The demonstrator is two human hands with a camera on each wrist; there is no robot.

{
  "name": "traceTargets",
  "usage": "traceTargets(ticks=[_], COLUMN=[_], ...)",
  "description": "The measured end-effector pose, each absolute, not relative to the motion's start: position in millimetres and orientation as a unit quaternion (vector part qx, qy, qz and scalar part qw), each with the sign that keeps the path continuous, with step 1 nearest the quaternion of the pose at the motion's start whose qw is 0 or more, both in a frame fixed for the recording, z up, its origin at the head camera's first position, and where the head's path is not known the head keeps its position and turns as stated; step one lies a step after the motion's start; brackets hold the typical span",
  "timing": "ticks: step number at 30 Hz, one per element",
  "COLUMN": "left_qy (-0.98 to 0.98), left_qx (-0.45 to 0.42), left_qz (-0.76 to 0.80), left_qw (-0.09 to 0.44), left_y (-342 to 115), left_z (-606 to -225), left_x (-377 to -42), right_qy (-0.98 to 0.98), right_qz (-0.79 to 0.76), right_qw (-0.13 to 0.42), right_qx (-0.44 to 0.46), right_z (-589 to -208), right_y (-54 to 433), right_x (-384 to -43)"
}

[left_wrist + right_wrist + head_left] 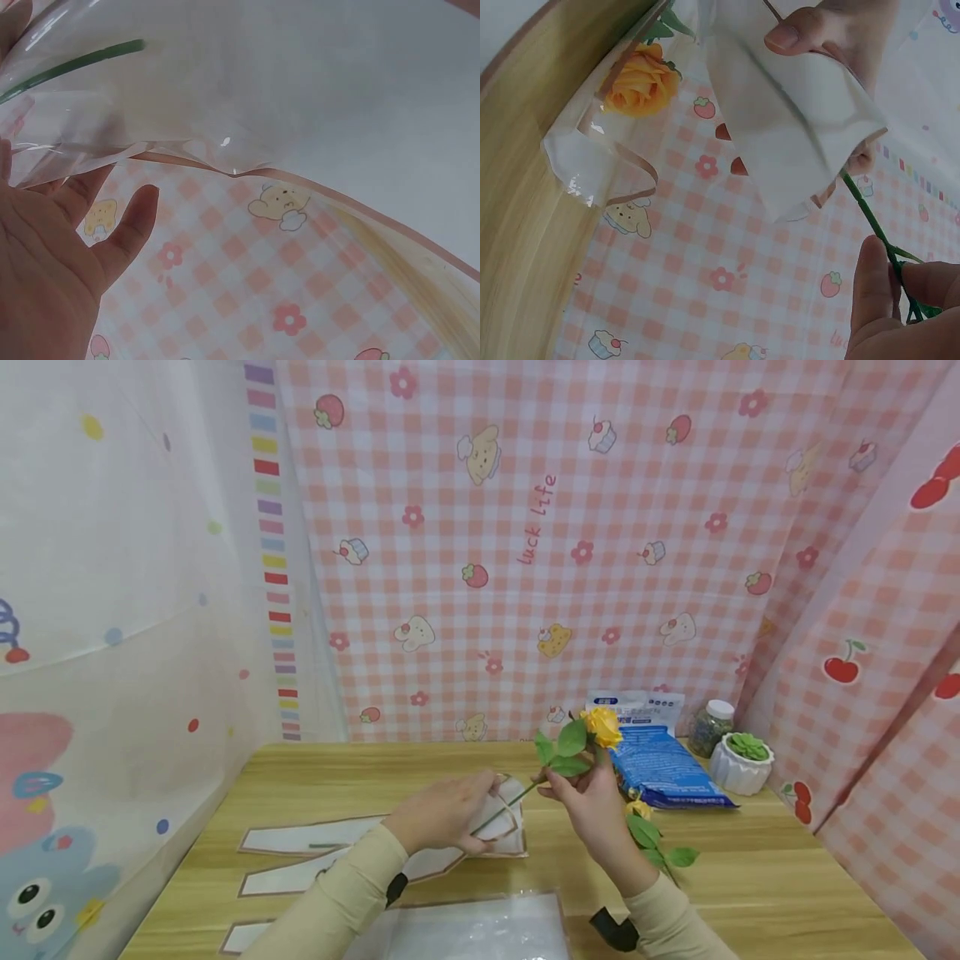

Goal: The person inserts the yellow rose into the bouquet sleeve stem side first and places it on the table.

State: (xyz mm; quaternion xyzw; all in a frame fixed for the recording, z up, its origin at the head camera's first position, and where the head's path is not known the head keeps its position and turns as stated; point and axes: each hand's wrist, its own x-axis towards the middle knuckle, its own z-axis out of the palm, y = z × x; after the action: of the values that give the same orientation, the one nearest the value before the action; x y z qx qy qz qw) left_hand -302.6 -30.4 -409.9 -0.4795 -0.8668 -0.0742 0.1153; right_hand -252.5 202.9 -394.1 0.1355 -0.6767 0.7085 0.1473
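My right hand [596, 806] pinches the green stem of an artificial yellow rose [602, 727] between thumb and fingers, close under its leaves. The bloom points up and away; the stem [866, 210] slants down into the mouth of a flower sleeve [780, 127]. That sleeve is whitish and translucent with a brown border. My left hand [450, 810] grips it near the mouth, thumb on the near face and fingertips behind. Through the film the stem shows as a dark line. In the left wrist view a green stem end [112, 52] lies inside clear film.
Another yellow rose [641, 82] sits in a sleeve beyond the left hand. A loose rose [640, 811] lies right of my right hand. Flat sleeves [281, 883] and a clear packet [487, 931] lie in front. Blue bag [660, 764], jar [711, 728] and succulent pot [741, 768] stand back right.
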Motion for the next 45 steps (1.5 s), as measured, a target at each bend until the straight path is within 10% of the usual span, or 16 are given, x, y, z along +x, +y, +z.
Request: traceTargets(ticks=[21, 36, 45], left_qy=[-0.873, -0.879, -0.882], left_qx=[-0.471, -0.460, -0.451], left_qz=[-0.082, -0.093, -0.116], left_qw=[0.094, 0.087, 0.069], left_y=[-28, -31, -32], left_z=[-410, -408, -407], left_x=[-300, -296, -299], right_qy=[-0.772, -0.727, -0.687], right_qz=[0.595, 0.679, 0.717], right_qw=[0.182, 0.057, 0.077], right_qx=[0.133, 0.088, 0.094], right_z=[-409, -399, -394], right_y=[178, 182, 185], right_x=[-255, -245, -242])
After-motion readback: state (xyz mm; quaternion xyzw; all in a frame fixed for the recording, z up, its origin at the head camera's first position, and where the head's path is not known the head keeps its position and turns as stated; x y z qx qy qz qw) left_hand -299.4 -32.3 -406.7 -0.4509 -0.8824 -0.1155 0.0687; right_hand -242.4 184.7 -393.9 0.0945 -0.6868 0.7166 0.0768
